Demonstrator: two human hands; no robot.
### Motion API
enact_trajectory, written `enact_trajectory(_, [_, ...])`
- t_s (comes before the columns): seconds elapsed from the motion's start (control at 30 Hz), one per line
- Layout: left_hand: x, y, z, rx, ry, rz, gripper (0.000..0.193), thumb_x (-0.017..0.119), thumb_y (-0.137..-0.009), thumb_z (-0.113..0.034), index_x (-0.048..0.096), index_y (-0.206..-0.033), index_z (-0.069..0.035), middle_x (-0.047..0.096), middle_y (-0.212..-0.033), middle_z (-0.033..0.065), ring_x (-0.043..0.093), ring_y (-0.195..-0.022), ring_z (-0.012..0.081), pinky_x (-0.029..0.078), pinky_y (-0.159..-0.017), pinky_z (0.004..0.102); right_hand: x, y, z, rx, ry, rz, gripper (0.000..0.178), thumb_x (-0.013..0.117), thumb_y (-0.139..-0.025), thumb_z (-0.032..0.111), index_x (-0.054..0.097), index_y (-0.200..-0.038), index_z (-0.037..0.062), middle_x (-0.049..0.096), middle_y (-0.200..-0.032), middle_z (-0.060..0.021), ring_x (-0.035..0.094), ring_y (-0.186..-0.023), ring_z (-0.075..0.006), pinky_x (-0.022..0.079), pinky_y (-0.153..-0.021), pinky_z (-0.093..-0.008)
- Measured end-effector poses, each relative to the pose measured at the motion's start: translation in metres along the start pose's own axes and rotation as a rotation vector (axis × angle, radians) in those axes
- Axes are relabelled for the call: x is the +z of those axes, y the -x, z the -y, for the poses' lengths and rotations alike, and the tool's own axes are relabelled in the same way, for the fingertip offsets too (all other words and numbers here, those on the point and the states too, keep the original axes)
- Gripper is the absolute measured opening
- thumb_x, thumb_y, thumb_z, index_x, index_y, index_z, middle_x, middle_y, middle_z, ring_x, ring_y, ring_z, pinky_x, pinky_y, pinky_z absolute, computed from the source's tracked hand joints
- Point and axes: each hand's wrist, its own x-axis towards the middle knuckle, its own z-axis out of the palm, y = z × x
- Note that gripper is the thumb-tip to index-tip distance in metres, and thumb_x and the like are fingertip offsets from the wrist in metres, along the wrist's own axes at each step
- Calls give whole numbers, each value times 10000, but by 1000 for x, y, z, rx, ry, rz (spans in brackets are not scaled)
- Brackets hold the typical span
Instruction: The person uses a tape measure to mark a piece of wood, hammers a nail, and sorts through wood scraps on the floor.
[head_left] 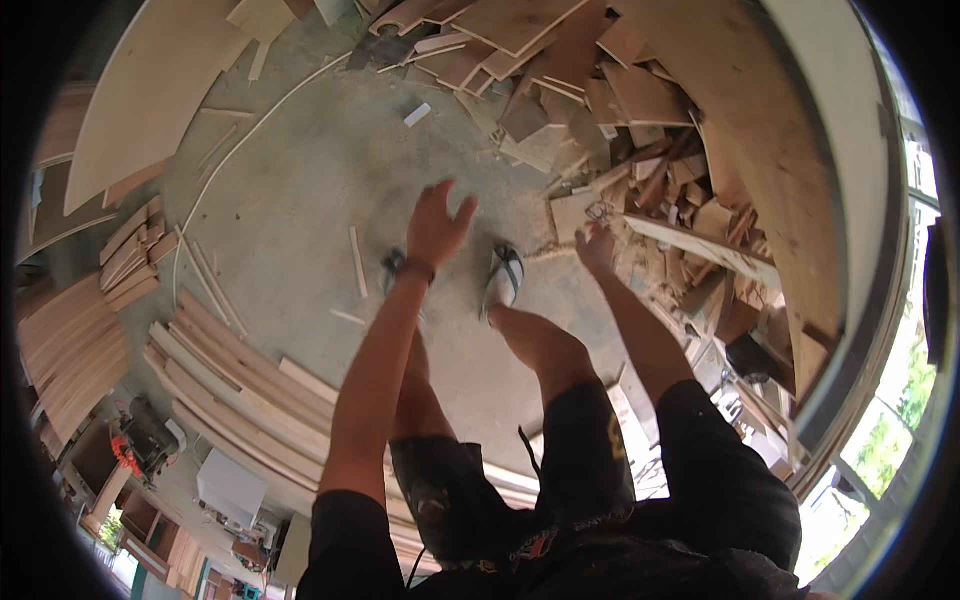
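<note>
My left hand [440, 228] hangs in the air above the concrete floor [310, 180], thumb and fingers apart, with nothing in it. A dark band [418, 270] circles that wrist. To the right, my right hand [597, 250] is smaller in view and slightly blurred, its thumb apart from loosely bent fingers. Just past its fingertips shows a small looped, wire-like thing [598, 212] in front of a wood offcut [570, 218]; whether they touch I cannot tell. Below my hands are my feet in sandals [505, 272], the left one partly hidden by my left arm.
A heap of wood offcuts [690, 190] covers the floor at the right and far side. Large panels [750, 120] lean at the right; another sheet [150, 100] stands at the left. Long planks [240, 370] lie at the lower left. A thin strip [358, 262] lies near my left foot.
</note>
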Motion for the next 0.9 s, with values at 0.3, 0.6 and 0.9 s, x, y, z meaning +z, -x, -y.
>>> enact_trajectory(0.3, [114, -241, 137, -257, 278, -122, 739, 702, -930, -509, 470, -1439, -27, 642, -1183, 189, 637, -1135, 336, 520, -997, 456, -14, -259, 185, -496, 556, -418, 727, 797, -786, 392, 552, -1425, 147, 403, -1527, -198, 383, -1418, -377, 321, -1152, -535])
enact_trajectory(0.6, [87, -346, 223, -387, 585, 328, 765, 641, -930, -645, 498, -1397, -55, 647, -1220, 168, 703, -1038, 272, 596, -837, 421, 34, -319, 179, -496, 956, -407, 439, 697, -869, 299, 689, -1273, 128, 461, -1515, -124, 481, -1335, -324, 461, -1024, -508])
enact_trajectory(0.9, [147, -340, 170, -326, 877, 125, 610, 642, -963, -563, 590, -1077, 34, 681, -874, 171, 691, -673, 236, 607, -598, 368, 12, -322, 182, -510, 905, -425, 388, 640, -910, 276, 670, -1293, 220, 576, -1366, -101, 633, -1145, -332, 598, -832, -469])
